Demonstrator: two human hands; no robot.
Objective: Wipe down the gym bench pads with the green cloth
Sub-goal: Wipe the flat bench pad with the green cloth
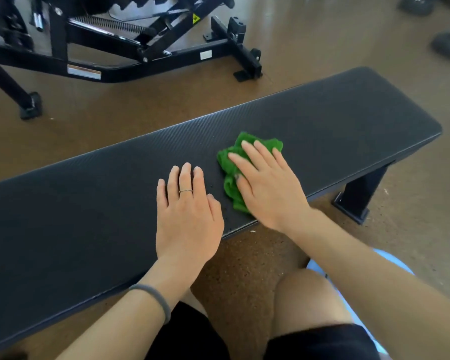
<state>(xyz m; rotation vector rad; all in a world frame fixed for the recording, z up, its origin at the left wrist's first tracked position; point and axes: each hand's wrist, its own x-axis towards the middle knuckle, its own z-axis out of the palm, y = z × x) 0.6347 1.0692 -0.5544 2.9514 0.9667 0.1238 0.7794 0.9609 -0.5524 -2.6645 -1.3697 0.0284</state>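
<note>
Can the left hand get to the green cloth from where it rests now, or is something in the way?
Probably yes. The left hand lies flat on the bench pad just beside the green cloth, with only bare pad between them. The right hand presses on the cloth, but its left edge is uncovered.

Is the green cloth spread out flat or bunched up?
Bunched up. The green cloth lies crumpled in folds on the bench pad, pressed under the right hand.
</note>
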